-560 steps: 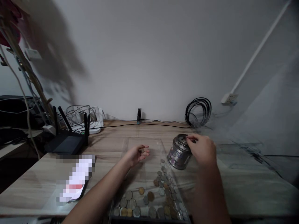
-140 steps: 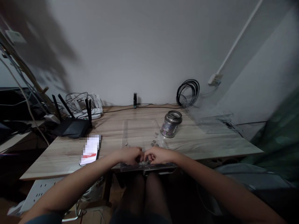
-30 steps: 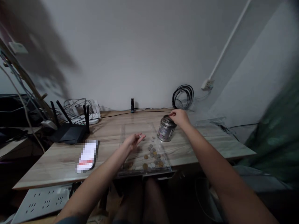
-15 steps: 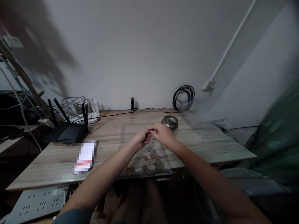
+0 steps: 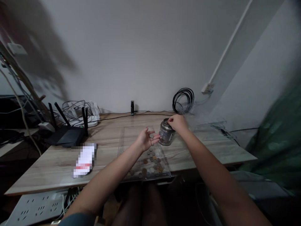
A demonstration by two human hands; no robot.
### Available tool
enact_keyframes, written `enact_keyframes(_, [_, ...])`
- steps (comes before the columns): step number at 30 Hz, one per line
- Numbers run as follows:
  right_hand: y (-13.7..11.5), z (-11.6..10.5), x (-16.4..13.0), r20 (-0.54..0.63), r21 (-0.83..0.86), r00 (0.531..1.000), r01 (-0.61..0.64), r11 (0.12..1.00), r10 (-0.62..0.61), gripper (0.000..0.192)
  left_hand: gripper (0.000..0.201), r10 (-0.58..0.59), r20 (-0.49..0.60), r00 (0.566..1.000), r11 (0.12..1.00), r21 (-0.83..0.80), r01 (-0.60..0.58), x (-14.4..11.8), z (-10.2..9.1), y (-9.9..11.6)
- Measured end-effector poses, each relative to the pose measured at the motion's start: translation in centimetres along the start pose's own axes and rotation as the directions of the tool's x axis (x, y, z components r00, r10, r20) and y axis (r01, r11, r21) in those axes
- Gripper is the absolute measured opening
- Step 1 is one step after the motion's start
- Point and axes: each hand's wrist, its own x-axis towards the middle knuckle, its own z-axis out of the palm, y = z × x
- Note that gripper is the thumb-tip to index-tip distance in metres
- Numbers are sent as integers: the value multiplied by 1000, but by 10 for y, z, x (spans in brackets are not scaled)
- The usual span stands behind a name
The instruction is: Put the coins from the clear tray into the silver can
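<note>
Metal tin [image 5: 166, 136] upright near the table's [image 5: 47, 163] far edge, right hand [image 5: 178, 122] pinched at its top, perhaps on a coin; left hand [image 5: 147, 139] open, cupped over clear tray [image 5: 124, 135] of coins [image 5: 151, 161].

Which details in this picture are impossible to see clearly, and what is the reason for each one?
- Top of the metal tin, head view: the right hand covers it, so whether the fingers pinch a coin is hidden.
- Left hand: open palm, something small on it, too small to identify.
- Coins in the clear tray: too small and dim to tell their values.
- Flat object on the table: pixelated.
- Upper left corner: motion blur.
</note>
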Motion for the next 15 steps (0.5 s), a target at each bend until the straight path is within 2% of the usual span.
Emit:
enact_keyframes(2, [-8,-1,-16,-89,13,993,76,997,-74,23,37,24,7,1000,1000,-19,-24,0,2,2])
enact_keyframes(4, [-20,-1,-40,-123,78,962,253,964,-243,28,41,62,23,998,997,-37,-61,-2,5,4])
enact_keyframes(6, [-33,1,-67,-79,131,894,448,884,-442,28,44,79,55,995,997,-33,-77,-3,7,4])
enact_keyframes(8, [-43,5,-89,-28,132,836,547,827,-548,25,46,73,92,993,997,-1,-73,-5,8,0])
enact_keyframes(11, [-46,8,-98,-5,70,829,558,827,-560,22,50,59,162,985,991,110,-78,-2,4,-8])
enact_keyframes(13, [-41,5,-85,8,26,863,505,863,-505,26,54,89,203,975,949,282,-145,4,-2,-13])
enact_keyframes(14, [-36,2,-74,-10,-2,895,445,895,-445,29,54,122,206,971,879,432,-202,8,-6,-14])
enact_keyframes(15, [-30,-1,-61,-38,-33,930,364,931,-366,31,53,172,194,966,760,598,-255,12,-12,-14])
